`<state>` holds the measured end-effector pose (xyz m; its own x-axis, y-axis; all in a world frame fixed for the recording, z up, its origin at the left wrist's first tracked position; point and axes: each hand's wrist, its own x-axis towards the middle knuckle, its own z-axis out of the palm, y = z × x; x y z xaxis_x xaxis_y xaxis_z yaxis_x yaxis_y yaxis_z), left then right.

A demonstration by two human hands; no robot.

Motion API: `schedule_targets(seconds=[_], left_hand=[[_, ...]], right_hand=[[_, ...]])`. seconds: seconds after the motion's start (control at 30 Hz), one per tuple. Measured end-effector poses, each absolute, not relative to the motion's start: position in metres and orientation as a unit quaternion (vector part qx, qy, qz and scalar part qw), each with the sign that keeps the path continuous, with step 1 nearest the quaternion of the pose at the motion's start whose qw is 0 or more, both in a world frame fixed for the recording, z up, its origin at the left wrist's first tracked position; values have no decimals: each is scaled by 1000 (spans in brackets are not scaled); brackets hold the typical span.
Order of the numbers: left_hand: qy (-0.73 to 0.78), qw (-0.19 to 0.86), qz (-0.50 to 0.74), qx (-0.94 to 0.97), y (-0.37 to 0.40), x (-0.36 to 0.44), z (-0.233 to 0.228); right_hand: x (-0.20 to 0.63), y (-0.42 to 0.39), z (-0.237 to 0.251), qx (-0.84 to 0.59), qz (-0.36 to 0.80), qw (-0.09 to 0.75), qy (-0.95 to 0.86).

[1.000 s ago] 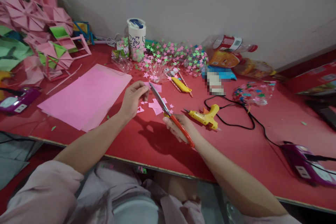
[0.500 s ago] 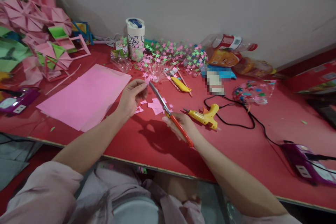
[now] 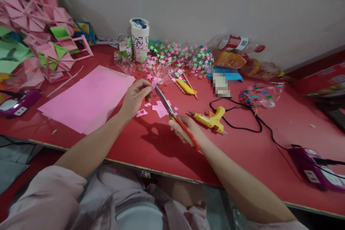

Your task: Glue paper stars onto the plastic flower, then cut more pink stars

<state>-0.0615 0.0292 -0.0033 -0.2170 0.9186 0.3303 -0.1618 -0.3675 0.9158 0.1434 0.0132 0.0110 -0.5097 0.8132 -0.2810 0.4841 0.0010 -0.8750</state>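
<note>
1. The left hand (image 3: 136, 97) is raised above the table (image 3: 258, 161), its fingers curled and its thumb and forefinger pinching a small pink paper piece (image 3: 153, 85), of which little shows
2. The right hand (image 3: 185, 127) grasps the scissors (image 3: 179, 122), fingers wrapped about the handles, forearm slanting in from the table's near edge
3. The scissors sit between the two hands, tips pointing up at the pinched paper; whether the blades touch it cannot be told
4. The tumbler (image 3: 139, 39) bears dark blue lettering, too jumbled to read; the bottle (image 3: 234, 44) lies on its side with a red and white label, its print too small
5. Red smooth handles meet slim metal blades; below them lie flat pink scraps (image 3: 161, 109), some with star-shaped holes
6. Large pink sheets (image 3: 88, 97) are stacked flat and smooth near the left forearm
7. The glue gun (image 3: 211, 119) is glossy yellow plastic with a dark nozzle, resting near the right hand
</note>
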Motion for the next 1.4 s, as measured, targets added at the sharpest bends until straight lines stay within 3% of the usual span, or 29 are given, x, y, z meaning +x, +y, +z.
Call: schedule_targets(seconds=[0.4, 1.4], left_hand=[[388, 471, 657, 442, 23, -55, -2], [398, 454, 686, 407, 25, -57, 1]], right_hand=[[142, 11, 9, -468, 524, 181, -688], [143, 10, 9, -456, 531, 156, -697]])
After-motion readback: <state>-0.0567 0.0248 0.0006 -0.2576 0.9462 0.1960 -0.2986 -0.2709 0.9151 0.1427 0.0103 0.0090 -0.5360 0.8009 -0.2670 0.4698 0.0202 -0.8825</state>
